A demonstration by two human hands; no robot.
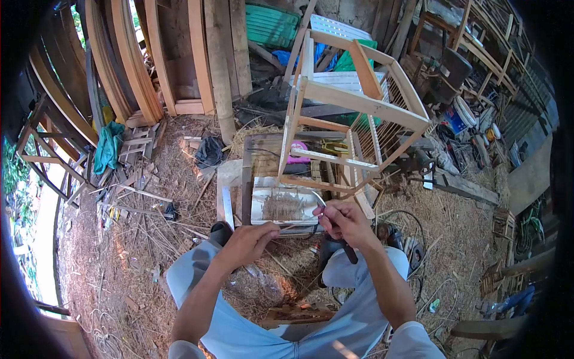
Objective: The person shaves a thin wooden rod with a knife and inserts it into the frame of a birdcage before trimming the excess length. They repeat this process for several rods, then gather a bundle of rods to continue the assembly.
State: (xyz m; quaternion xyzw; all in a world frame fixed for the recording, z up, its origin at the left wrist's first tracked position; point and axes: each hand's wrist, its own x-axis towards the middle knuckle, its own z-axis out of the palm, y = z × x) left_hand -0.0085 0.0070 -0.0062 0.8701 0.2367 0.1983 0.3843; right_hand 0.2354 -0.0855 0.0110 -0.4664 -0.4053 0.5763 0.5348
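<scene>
My left hand [252, 242] is closed, pinching a thin wooden strip [290, 226] that points toward the right hand. In my right hand [345, 222] is a knife; its curved pale blade [319, 198] sticks out above the fingers and its dark handle [350, 255] shows below them. Both hands are over my knees, at the near edge of a low wooden bench [246, 179]. On that bench lies a worn whitish board [257, 203] with a rough brown patch. The strip's far end by the right fingers is hard to make out.
A slatted wooden frame [365, 107] stands tilted over the bench's far right. A pink round object [298, 149] lies on the bench. Shavings and offcuts cover the floor. Large wooden frames [200, 60] lean at the back left, and a black cable [418, 224] curls at right.
</scene>
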